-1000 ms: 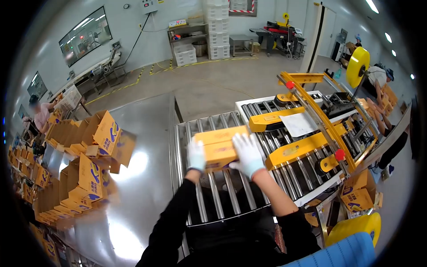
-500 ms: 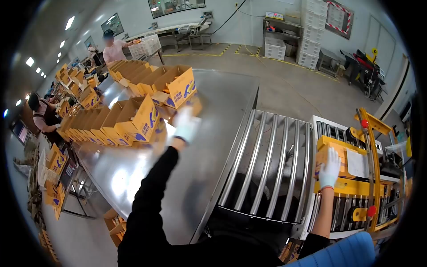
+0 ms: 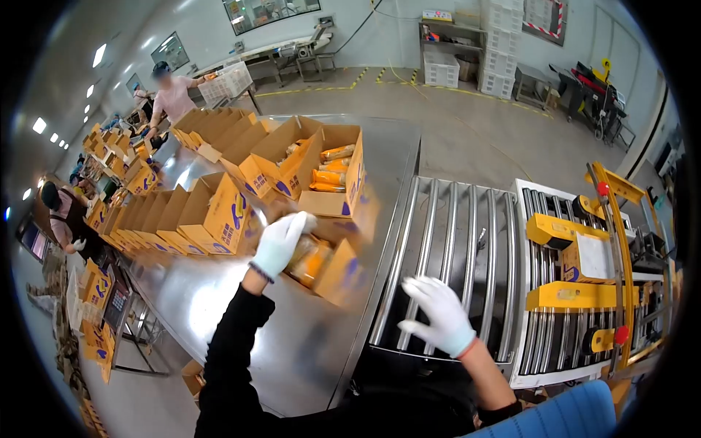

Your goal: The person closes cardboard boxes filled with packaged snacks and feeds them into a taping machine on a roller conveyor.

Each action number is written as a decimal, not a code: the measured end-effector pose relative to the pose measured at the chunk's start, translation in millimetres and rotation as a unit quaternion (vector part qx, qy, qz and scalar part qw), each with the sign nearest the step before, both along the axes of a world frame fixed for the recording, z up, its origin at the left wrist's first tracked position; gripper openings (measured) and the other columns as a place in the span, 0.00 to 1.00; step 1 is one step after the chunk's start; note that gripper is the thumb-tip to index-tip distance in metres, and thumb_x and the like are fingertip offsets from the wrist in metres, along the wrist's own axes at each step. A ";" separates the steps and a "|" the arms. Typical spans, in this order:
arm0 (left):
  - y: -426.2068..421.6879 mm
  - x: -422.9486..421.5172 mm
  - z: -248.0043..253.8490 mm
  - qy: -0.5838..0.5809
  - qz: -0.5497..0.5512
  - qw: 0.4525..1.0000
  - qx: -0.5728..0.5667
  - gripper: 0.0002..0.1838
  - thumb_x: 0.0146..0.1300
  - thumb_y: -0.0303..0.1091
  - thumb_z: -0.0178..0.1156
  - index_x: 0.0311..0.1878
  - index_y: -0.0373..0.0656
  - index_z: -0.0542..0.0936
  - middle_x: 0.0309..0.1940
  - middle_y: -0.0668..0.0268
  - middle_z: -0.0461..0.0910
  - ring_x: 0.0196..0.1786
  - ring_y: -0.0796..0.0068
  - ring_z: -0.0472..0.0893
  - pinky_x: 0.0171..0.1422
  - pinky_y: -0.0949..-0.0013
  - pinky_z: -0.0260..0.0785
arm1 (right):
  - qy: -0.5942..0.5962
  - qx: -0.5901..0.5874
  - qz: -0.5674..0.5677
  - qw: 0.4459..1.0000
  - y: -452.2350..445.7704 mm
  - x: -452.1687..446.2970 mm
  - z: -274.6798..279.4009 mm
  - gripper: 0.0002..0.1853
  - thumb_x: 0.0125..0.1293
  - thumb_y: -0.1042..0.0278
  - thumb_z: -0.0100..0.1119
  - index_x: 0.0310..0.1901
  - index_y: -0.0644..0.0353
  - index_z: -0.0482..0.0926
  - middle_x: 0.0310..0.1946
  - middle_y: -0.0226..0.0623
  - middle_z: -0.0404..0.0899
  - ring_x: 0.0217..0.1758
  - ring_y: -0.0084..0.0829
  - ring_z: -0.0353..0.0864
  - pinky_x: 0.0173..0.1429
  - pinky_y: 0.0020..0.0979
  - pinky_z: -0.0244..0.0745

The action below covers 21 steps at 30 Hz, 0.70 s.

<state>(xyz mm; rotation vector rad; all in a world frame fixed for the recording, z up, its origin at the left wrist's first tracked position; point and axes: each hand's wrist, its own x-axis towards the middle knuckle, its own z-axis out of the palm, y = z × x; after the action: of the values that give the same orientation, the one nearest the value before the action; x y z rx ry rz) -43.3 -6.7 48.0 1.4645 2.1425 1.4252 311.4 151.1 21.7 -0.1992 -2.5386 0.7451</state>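
Observation:
My left hand [image 3: 281,244], in a white glove, grips the near left edge of an open cardboard box [image 3: 339,281] on the steel table. Orange packets [image 3: 312,264] lie inside that box, which is blurred by motion. Just behind it stands another open box [image 3: 354,201] with several orange packets in it. My right hand [image 3: 442,314], also gloved, hovers over the metal roller conveyor [image 3: 456,255], its fingers spread and holding nothing. Further right, a closed carton [image 3: 580,259] sits between the yellow side guides of a machine.
Rows of open yellow boxes [image 3: 212,223] stretch along the steel table [image 3: 292,350] to the left. A person [image 3: 173,95] stands at the far side by a white crate [image 3: 225,84]; another person [image 3: 66,215] works at left. The machine's yellow frame [image 3: 617,255] rises at right.
My left hand has taken hold of an open box, which now sits nearer the rollers. My right hand has left the carton and moved left; the carton is deeper in the machine.

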 end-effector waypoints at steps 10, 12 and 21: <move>-54.3 80.0 0.8 -0.021 0.030 0.963 -0.267 0.39 0.74 0.53 0.58 0.80 0.40 0.60 0.61 0.51 0.82 0.64 0.55 0.82 0.67 0.61 0.74 | -0.121 -0.175 0.198 0.957 3.0 -51.0 -19.2 0.22 0.69 0.46 0.65 0.56 0.50 0.87 0.44 0.36 0.89 0.57 0.33 0.86 0.70 0.30 0.73; -52.2 85.4 -3.3 0.053 -0.023 0.980 -0.193 0.33 0.75 0.54 0.57 0.73 0.39 0.71 0.61 0.52 0.82 0.67 0.54 0.80 0.68 0.60 0.73 | -0.169 -0.277 0.152 0.934 5.7 -53.1 5.7 0.25 0.71 0.45 0.62 0.62 0.51 0.84 0.50 0.38 0.88 0.60 0.37 0.84 0.68 0.31 0.75; -9.2 102.5 -67.1 0.298 0.150 0.938 -0.093 0.15 0.64 0.40 0.70 0.45 0.38 0.83 0.44 0.58 0.82 0.56 0.50 0.78 0.64 0.57 0.71 | -0.034 0.243 -0.004 0.969 3.8 -91.6 24.4 0.45 0.54 0.48 0.75 0.72 0.58 0.69 0.70 0.43 0.68 0.73 0.43 0.67 0.80 0.52 0.56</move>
<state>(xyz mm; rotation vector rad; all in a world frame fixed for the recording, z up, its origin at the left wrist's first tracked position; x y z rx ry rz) 59.2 -15.9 -19.1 1.7086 2.8723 0.8717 219.7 154.9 46.0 -0.0690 -2.6917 0.0972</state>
